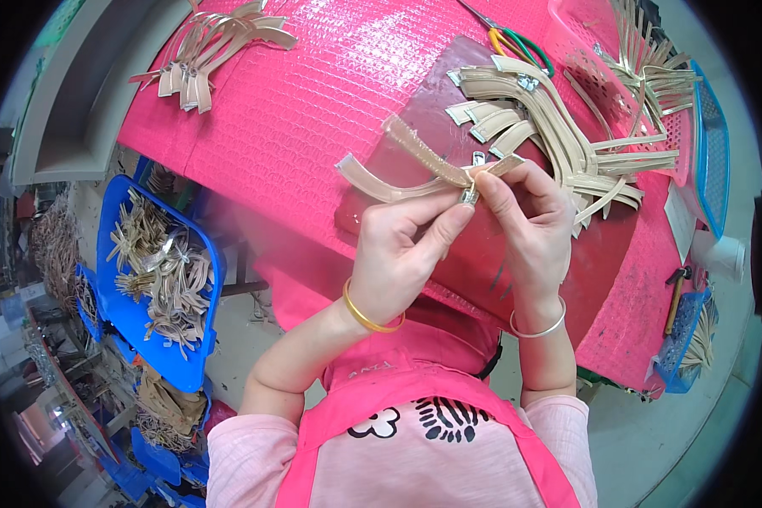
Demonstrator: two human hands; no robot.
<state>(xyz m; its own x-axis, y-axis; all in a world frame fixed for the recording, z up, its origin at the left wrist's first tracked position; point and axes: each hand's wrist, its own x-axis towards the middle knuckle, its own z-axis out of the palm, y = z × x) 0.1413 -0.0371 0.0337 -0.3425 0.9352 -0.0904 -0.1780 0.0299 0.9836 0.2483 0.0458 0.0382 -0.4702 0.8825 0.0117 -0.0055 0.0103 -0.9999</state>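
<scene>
1. Left hand (398, 254) and right hand (521, 220) fingertips pinched shut on a small metal clip (469, 196) joining two curved beige strips (415, 165).
2. Strips held above the desk's (313, 110) near edge; long axis runs left–right, free ends fanning leftward.
3. Judged midway: loose strip pile (559, 127) right, joined pieces in the blue bin (157, 271).

Both forearms rise from the lower edge and converge at the middle of the view. The left hand (398, 250) has its back to the camera, fingers curled and thumb stretched up to meet the right hand (529, 224) in a tight pinch (fingertips touching at the top). Right fingers are bent inward, wrist slightly cocked. Each wrist is bare below a short pink sleeve.
</scene>
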